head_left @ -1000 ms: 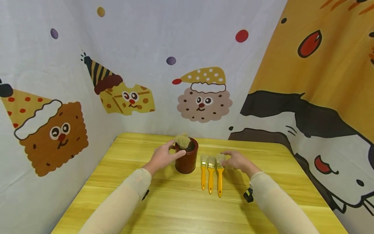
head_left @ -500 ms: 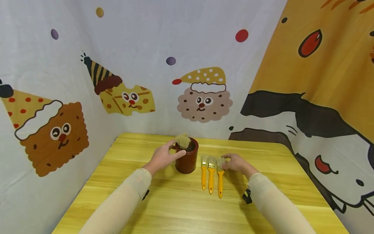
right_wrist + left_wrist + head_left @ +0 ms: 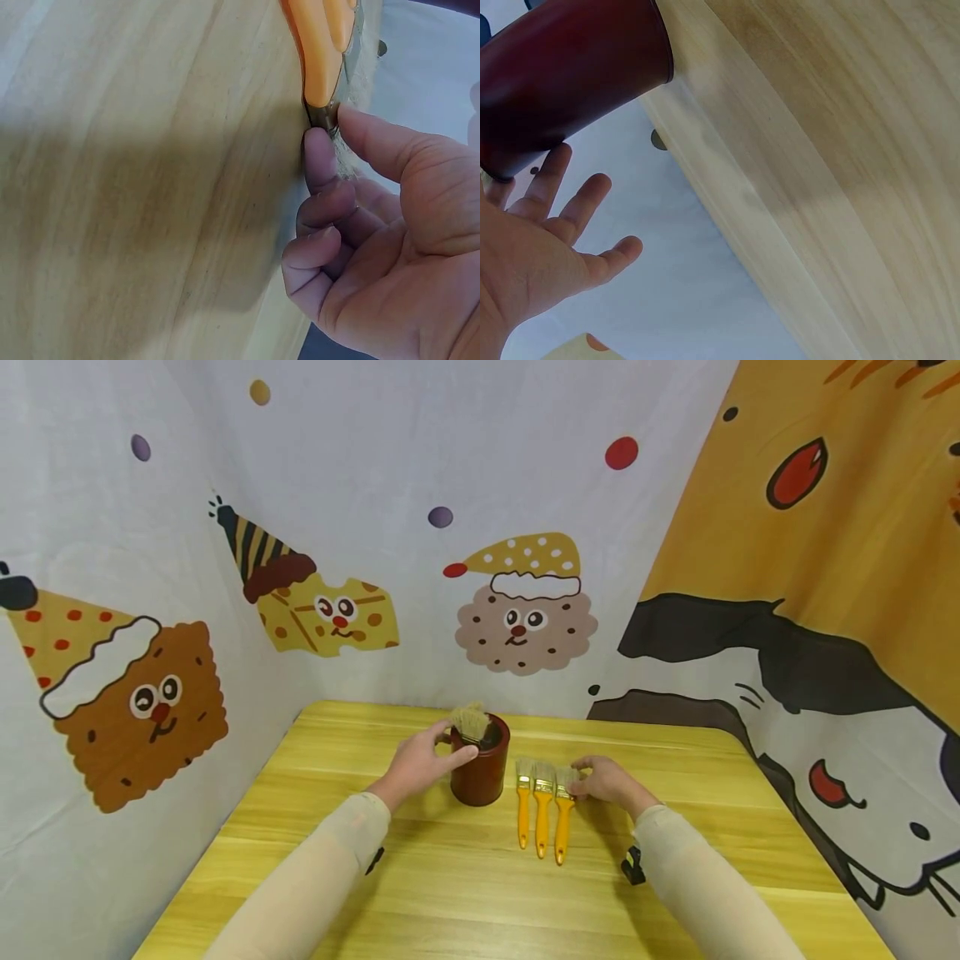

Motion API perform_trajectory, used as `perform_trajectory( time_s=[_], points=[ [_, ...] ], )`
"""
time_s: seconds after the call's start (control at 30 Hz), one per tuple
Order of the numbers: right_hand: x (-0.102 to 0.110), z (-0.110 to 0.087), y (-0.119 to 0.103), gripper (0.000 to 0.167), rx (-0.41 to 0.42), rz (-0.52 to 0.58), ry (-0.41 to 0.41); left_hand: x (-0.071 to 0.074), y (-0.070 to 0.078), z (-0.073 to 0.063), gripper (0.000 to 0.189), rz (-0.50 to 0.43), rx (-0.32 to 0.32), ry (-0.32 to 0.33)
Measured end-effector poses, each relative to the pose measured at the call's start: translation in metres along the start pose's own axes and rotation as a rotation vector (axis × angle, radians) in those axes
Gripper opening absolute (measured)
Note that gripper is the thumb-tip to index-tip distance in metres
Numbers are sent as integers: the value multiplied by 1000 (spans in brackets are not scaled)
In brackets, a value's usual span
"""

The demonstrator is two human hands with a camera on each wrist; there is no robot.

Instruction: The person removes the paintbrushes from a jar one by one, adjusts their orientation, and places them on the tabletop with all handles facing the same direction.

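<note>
A dark red cylindrical pot stands upright on the table, with a paintbrush in it, bristles up. My left hand rests against the pot's left side, thumb across the front of its rim. In the left wrist view, spread fingers touch the pot's wall. To the right lie three yellow-handled paintbrushes side by side. My right hand pinches the rightmost paintbrush at its metal collar between thumb and index finger, as the right wrist view confirms. Its other fingers curl in.
The middle paintbrush and the left paintbrush lie close beside the held one, bristles away from me. A wooden table carries everything. Behind it hangs a printed cloth with cartoon figures.
The rightmost paintbrush has turned slightly, its handle end swinging left towards the middle one. My right hand has shifted slightly nearer to me. The left hand and the pot stay put.
</note>
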State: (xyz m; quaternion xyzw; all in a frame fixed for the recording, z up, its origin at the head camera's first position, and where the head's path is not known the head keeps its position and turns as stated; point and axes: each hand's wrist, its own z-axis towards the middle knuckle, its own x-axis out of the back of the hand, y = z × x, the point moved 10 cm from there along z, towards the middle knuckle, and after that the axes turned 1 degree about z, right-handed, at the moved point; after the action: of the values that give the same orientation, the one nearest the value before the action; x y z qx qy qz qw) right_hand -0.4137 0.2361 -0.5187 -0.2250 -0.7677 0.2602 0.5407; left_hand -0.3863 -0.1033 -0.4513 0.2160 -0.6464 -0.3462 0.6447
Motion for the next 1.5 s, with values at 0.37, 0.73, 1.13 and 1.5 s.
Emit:
perform_trajectory(
  time_s=[0.37, 0.73, 1.13, 1.5],
  points=[
    [0, 0, -1, 61, 24, -11, -2, 1, 2, 0, 98, -14, -7, 5],
    [-3, -2, -2, 61, 27, -7, -10, 1, 3, -1, 98, 5, -8, 9],
    [8, -9, -7, 69, 38, 0, -17, 3, 4, -2, 96, -2, -9, 5],
    [20, -1, -15, 64, 65, 40, 4, 1, 4, -1, 96, -12, -18, 6]
  ],
)
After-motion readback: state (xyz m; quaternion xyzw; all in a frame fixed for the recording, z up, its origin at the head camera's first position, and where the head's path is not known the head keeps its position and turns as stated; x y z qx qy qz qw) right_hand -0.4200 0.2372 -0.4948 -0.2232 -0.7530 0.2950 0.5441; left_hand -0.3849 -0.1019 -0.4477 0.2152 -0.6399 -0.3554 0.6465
